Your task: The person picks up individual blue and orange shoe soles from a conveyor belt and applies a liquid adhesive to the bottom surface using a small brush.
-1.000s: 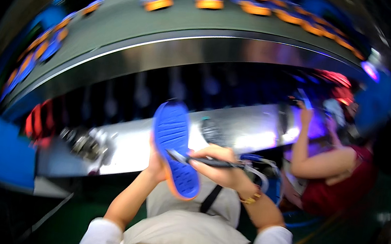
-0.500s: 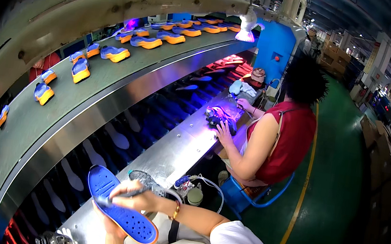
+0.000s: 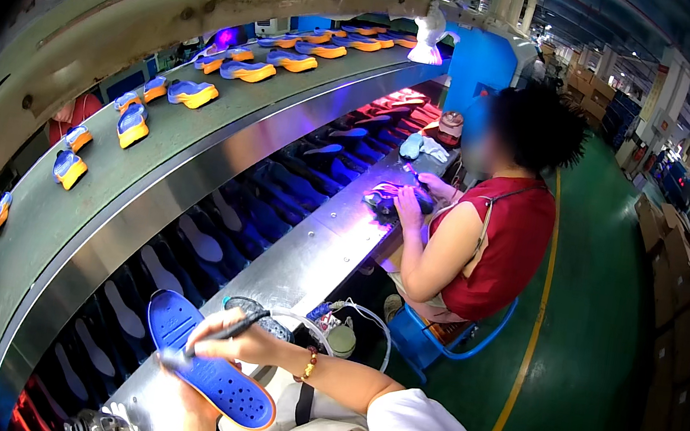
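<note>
Head camera view: left hand (image 3: 200,401) supports the perforated blue shoe sole (image 3: 241,399) from below; its fingers are largely hidden, so their spread cannot be told; right hand (image 3: 231,342) pinches the black-handled brush (image 3: 251,320) between thumb and fingers, its blurred tip at the sole's left edge; the sole is angled over the metal bench's (image 3: 299,249) near edge; beyond, blue-and-orange soles (image 3: 193,94) lie on the green conveyor belt (image 3: 92,213); a co-worker (image 3: 509,237) sits farther along the bench.
</note>
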`<action>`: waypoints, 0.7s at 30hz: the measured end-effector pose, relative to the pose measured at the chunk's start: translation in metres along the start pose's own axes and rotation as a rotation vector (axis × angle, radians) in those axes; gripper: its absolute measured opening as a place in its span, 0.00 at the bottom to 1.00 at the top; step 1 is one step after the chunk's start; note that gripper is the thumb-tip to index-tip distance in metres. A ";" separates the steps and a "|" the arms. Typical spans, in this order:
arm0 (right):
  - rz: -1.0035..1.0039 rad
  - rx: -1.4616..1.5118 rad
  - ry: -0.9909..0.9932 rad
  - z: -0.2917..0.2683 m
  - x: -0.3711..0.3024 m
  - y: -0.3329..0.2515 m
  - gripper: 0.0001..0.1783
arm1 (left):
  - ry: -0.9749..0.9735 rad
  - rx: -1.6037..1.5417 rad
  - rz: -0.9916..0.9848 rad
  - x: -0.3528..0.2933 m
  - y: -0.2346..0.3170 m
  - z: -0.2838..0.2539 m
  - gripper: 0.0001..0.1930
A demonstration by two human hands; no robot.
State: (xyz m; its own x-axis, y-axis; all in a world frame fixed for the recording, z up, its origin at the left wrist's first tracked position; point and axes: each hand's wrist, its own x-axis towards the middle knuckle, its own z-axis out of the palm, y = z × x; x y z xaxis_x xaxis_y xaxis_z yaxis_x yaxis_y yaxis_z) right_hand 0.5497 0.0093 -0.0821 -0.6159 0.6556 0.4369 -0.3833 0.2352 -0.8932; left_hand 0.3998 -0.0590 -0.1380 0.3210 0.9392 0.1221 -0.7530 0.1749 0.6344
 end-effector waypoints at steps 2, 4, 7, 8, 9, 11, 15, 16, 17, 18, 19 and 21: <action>-0.015 -0.190 0.148 -0.001 0.006 0.008 0.09 | -0.042 -0.080 0.000 0.006 -0.003 -0.002 0.51; -0.092 -0.314 -0.023 0.009 0.002 0.011 0.11 | 0.321 -0.129 0.036 0.005 -0.002 0.009 0.45; -0.019 -0.081 -0.166 0.003 0.002 -0.001 0.09 | 0.338 -0.134 0.180 0.004 -0.002 0.019 0.41; -0.049 -0.006 -0.093 0.000 0.003 0.001 0.09 | 0.175 -0.218 0.057 0.002 0.003 0.014 0.41; 0.058 -0.072 0.044 -0.005 0.005 -0.004 0.07 | 0.179 0.071 0.051 0.006 0.005 0.014 0.42; 0.065 -0.141 0.108 -0.005 0.006 0.008 0.09 | 0.192 -0.039 0.049 0.008 0.004 0.019 0.42; 0.010 -0.180 -0.173 0.002 -0.002 -0.004 0.10 | 0.284 -0.349 0.161 0.008 0.008 0.031 0.42; 0.020 -0.113 -0.256 -0.001 0.000 -0.006 0.10 | 0.213 -0.381 0.161 0.004 0.010 0.019 0.46; 0.001 -0.089 -0.172 -0.004 0.003 -0.002 0.09 | 0.145 -0.407 0.150 0.002 0.012 0.008 0.50; -0.017 -0.060 -0.092 -0.006 0.006 0.003 0.09 | 0.055 -0.226 0.082 -0.004 0.007 -0.019 0.47; 0.078 -0.074 -0.013 -0.007 0.006 0.006 0.08 | 0.126 -0.126 0.077 -0.004 0.003 -0.022 0.43; 0.201 -0.149 0.004 -0.002 -0.003 -0.001 0.08 | 0.042 -0.213 0.101 0.004 0.006 -0.011 0.40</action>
State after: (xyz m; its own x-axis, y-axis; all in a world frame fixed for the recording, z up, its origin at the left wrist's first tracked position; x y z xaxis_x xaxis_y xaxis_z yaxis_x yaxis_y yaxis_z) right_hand 0.5535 0.0084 -0.0827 -0.6666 0.7027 0.2489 -0.1473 0.2032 -0.9680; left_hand 0.3900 -0.0509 -0.1422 0.2172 0.9657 0.1426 -0.8858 0.1336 0.4444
